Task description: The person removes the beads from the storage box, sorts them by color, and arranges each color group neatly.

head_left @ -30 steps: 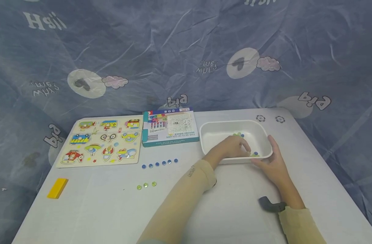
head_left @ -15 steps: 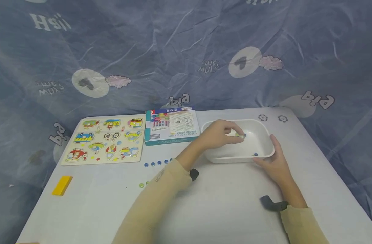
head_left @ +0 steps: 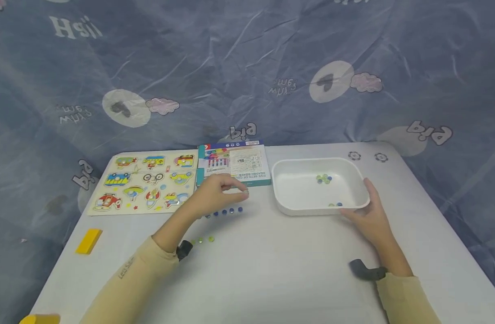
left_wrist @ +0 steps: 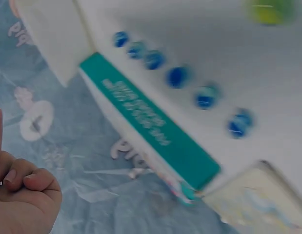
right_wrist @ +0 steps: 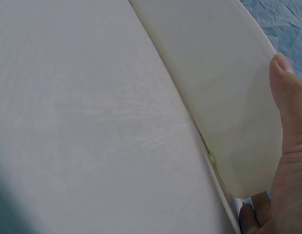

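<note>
My left hand (head_left: 215, 195) is in the air in front of the flat box, its thumb and forefinger pinching a small pale marble (head_left: 246, 192). Below it lies a row of several blue glass marbles (head_left: 232, 210), sharper in the left wrist view as blue marbles (left_wrist: 177, 77). Nearer the front is a short row of green marbles (head_left: 211, 239), partly covered by the wrist. With my right hand (head_left: 370, 220) I grip the right front corner of a white tray (head_left: 304, 211); the right wrist view has the thumb (right_wrist: 287, 97) against its wall. Green and blue marbles (head_left: 324, 179) lie inside the tray.
A teal bead-set box (head_left: 249, 168) lies at the back, left of the tray. Beside it is a vehicle puzzle board (head_left: 142, 193). A yellow block (head_left: 88, 241) sits at the left, with another yellow piece (head_left: 40, 319) at the front left edge. Patterned cloth (head_left: 231, 81) hangs behind.
My left hand has come out of the tray and moved left, carrying the small marble to above the blue row. My right hand stays on the tray's corner. The head view has shifted slightly.
</note>
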The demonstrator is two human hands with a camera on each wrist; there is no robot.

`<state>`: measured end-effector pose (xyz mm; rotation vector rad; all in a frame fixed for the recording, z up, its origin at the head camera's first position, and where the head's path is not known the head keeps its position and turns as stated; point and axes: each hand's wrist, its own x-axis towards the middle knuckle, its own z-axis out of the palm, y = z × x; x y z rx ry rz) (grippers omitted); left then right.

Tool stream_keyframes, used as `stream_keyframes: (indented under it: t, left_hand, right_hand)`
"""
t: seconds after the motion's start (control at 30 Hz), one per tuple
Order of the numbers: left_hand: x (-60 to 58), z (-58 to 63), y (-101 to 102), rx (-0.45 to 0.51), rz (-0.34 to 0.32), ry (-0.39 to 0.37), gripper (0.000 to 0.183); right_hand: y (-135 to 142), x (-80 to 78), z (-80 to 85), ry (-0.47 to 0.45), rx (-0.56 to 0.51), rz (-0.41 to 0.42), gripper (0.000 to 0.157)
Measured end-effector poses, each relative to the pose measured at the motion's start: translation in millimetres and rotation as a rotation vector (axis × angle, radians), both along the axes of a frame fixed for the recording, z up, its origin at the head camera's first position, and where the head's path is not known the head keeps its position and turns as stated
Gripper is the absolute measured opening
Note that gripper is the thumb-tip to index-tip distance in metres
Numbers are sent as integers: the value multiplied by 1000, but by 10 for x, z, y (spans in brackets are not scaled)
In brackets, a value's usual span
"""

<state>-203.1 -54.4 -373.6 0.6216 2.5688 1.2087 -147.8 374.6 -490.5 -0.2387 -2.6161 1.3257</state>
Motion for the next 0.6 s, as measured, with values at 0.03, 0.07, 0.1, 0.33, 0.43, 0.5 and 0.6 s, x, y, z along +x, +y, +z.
stream_keyframes:
  t: [0.03, 0.07, 0.1, 0.33, 0.43, 0.5, 0.6]
  left_hand:
    - [23, -53, -69, -15, 7, -7, 13]
    - [43, -111, -133, -34, 15, -17, 11]
    - [65, -168, -190, -47, 19, -26, 10]
    - [221, -471, -420, -115, 42, -133, 10]
    - [279, -563, -472, -150, 32, -154, 9]
    - [312, -605, -490, -163, 21, -168, 10]
    - [339, -658, -497, -179, -1, -161, 11]
  right_hand:
    - [1, -2, 0, 4, 2, 0, 114]
    - [0, -5, 2, 5, 4, 1, 114]
    - [-2, -8, 3, 8, 7, 1, 113]
    - [-17, 6, 7, 22, 11, 1, 111]
    - [-16, 6, 6, 25, 5, 8, 111]
    - [-16, 9, 3, 26, 3, 10, 111]
    - [-18, 11, 4, 27, 6, 9, 111]
